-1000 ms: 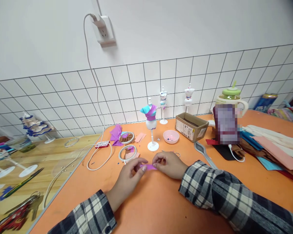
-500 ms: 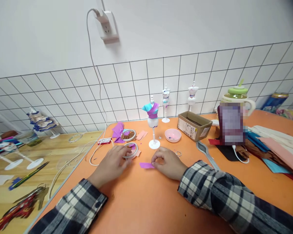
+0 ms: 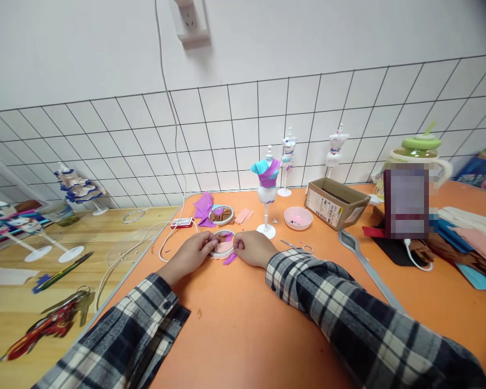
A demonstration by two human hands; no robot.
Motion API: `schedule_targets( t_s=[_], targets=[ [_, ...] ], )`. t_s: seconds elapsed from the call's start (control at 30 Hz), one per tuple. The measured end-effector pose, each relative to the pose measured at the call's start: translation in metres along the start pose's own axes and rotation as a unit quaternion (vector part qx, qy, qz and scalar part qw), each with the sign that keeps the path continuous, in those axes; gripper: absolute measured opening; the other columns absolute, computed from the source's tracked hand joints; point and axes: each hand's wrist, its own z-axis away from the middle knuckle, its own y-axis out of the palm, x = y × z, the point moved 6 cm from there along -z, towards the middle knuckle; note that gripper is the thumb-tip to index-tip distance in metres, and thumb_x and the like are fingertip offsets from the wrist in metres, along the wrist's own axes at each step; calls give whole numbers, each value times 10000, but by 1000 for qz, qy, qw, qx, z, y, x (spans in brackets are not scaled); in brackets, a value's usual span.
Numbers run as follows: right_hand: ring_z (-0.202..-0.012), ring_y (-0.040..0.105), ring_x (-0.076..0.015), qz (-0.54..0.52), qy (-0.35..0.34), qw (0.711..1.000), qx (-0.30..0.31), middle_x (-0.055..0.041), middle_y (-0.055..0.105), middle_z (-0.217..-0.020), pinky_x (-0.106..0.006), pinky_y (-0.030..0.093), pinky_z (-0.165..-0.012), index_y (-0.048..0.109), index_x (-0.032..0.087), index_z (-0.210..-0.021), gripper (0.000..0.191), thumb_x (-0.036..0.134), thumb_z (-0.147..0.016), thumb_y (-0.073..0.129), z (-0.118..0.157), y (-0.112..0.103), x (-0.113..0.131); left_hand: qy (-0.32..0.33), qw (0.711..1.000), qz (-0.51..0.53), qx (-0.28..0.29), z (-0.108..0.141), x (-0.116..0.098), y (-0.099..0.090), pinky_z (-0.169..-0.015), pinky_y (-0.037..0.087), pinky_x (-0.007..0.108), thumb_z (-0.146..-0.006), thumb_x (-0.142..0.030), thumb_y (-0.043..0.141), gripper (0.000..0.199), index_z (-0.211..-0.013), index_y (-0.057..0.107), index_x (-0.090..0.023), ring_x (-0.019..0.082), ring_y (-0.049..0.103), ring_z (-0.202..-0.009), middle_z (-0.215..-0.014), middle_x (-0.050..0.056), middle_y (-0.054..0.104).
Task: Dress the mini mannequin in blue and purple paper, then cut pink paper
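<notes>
My left hand (image 3: 194, 251) is closed on the left side of a white tape roll (image 3: 223, 254) that lies on the orange table. On the roll's right side, my right hand (image 3: 253, 247) has its fingers pinched together at the rim. A small purple strip (image 3: 229, 260) lies just below, close to the right fingertips; whether they touch it is unclear. Behind my hands stands a small white mannequin (image 3: 267, 193) wrapped in turquoise and purple. A second tape roll (image 3: 222, 215) lies beside purple fabric (image 3: 204, 208).
Scissors (image 3: 297, 246), a pink bowl (image 3: 298, 218) and a cardboard box (image 3: 336, 203) are to the right. A phone (image 3: 406, 204) stands farther right, near a mug (image 3: 421, 154). A white cable (image 3: 177, 151) runs down at left; keys (image 3: 60, 319) lie on the wooden surface.
Both hands have come together at the nearer tape roll. My right hand moved left, and the purple strip is now beside the roll. The scissors now show, and the view has shifted.
</notes>
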Motion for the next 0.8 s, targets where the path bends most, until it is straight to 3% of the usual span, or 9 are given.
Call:
schedule_targets(
  t_s=[0.13, 0.23, 0.33, 0.43, 0.57, 0.67, 0.8],
  targets=[
    [-875, 551, -187, 64, -12, 998, -26, -57, 633, -883, -283, 369, -716, 709, 204, -854, 121, 252, -855, 598, 3, -2, 4, 67, 997, -33, 25, 1, -1, -1, -855, 468, 358, -860, -460, 581, 319, -1035, 664, -207, 250, 618, -969, -1046, 80, 697],
    [-938, 528, -214, 104, -45, 993, -31, -76, 620, -934, -320, 375, -775, 728, 215, -964, 212, 329, -901, 560, 11, -7, 8, 111, 991, -64, 35, 3, -2, 0, -896, 449, 374, -903, -414, 534, 256, -963, 686, -217, 260, 601, -1020, -1031, 82, 702],
    [-967, 516, -213, 136, -90, 986, -19, -80, 625, -987, -337, 375, -830, 706, 202, -1055, 261, 306, -936, 499, 19, -11, 15, 65, 997, -33, 6, 2, 3, -3, -816, 472, 347, -920, -412, 497, 266, -958, 666, -210, 244, 621, -929, -959, 74, 701],
    [-941, 525, -210, 161, -127, 979, 16, -75, 641, -931, -342, 382, -824, 724, 200, -988, 263, 273, -939, 477, 23, -8, 21, 2, 999, 47, -20, 2, 8, -5, -702, 481, 295, -915, -463, 477, 309, -929, 630, -194, 207, 625, -784, -836, 36, 678],
    [-1005, 521, -244, 183, -129, 974, 27, -94, 640, -1035, -382, 391, -842, 688, 189, -1101, 284, 311, -943, 486, 25, -2, 24, -11, 993, 116, -16, 4, 9, -3, -686, 489, 277, -901, -488, 485, 343, -937, 631, -179, 191, 627, -760, -833, 28, 682],
    [-1070, 506, -271, 189, -121, 974, 20, -102, 618, -1165, -416, 393, -864, 619, 191, -1223, 346, 354, -938, 507, 25, 0, 23, 38, 997, 69, -8, 4, 4, -2, -796, 501, 321, -894, -455, 524, 315, -970, 682, -194, 222, 646, -886, -966, 62, 720],
    [-1030, 537, -236, 184, -126, 975, 22, -55, 653, -1150, -384, 402, -860, 624, 222, -1197, 303, 303, -920, 533, 24, -3, 19, 134, 988, -71, 22, 5, -8, 1, -909, 462, 369, -933, -399, 516, 283, -1047, 716, -234, 244, 634, -1010, -1067, 72, 727]
  ],
)
